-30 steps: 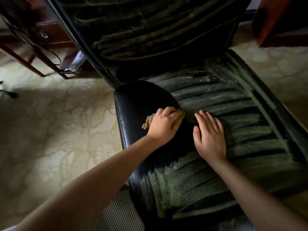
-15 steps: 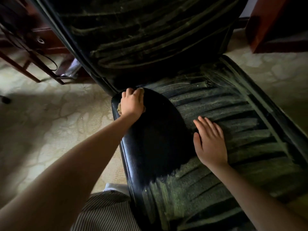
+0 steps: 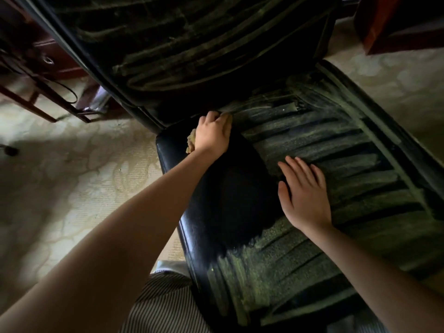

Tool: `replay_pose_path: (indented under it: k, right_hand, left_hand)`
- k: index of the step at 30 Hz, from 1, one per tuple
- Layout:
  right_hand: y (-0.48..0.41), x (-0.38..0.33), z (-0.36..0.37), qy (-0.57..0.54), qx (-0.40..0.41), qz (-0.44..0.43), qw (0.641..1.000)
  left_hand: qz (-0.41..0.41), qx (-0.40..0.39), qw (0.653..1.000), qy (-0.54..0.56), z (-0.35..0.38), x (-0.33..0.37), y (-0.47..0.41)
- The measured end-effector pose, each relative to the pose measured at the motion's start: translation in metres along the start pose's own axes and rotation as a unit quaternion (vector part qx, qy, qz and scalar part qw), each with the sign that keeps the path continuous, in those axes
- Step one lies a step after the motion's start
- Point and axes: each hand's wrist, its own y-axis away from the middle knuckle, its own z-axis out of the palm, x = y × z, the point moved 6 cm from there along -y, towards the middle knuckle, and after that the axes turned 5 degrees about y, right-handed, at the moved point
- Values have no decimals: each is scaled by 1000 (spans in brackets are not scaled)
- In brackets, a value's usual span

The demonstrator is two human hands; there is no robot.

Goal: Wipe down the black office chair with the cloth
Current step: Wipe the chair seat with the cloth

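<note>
Cloth (image 3: 191, 143) clamped in the grip of the left hand (image 3: 212, 133) presses the rear corner of the dust-streaked black office chair (image 3: 240, 200) seat, while the right hand (image 3: 305, 195) rests flat mid-seat, grip apart.

The left hand (image 3: 212, 133) grips a tan cloth (image 3: 191, 143) at the far left corner of the seat (image 3: 355, 188) of the black chair (image 3: 235, 212), just below the backrest (image 3: 204, 44). Its fingers (image 3: 217, 117) curl over the cloth, which shows only at the hand's left edge. The right hand (image 3: 305, 195) lies flat on the seat near the middle, palm down. The seat's left part is glossy black; the rest and the backrest carry greenish dust streaks. Patterned carpet (image 3: 72, 188) lies to the left and far right. Wooden furniture (image 3: 48, 75) stands far left.
</note>
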Motion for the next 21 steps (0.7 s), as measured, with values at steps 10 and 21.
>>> replay_pose_path:
  k: [10, 21]
  right_hand:
    - [1, 0, -8, -26, 21, 2, 999]
    - [-1, 4, -4, -9, -3, -14, 1000]
  left_hand:
    - [265, -81, 958, 70, 10, 66, 101]
    - [206, -30, 978, 12, -5, 4, 22]
